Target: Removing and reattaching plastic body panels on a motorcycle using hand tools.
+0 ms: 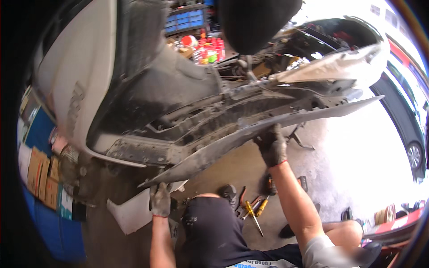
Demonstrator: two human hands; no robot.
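Note:
A long, curved grey side panel (214, 152) runs along the near side of a partly stripped scooter, tilted up to the right. Its upper edge lies close beside the dusty black footboard frame (147, 149). My left hand (161, 199), in a grey work glove, grips the panel's lower left end. My right hand (271, 147), gloved too with a red cuff, holds the panel's outer edge near the middle; some of its fingers are hidden behind the panel. The scooter's white front shield (76, 76) rises at the left, and the black seat (259, 22) is at the top.
On the floor by my knees lie a yellow screwdriver (254, 218), pliers (242, 195) and a power drill (270, 184). A loose white panel piece (132, 210) rests below my left hand. Cardboard boxes (38, 174) stand at left; a dark car (402, 120) is at far right.

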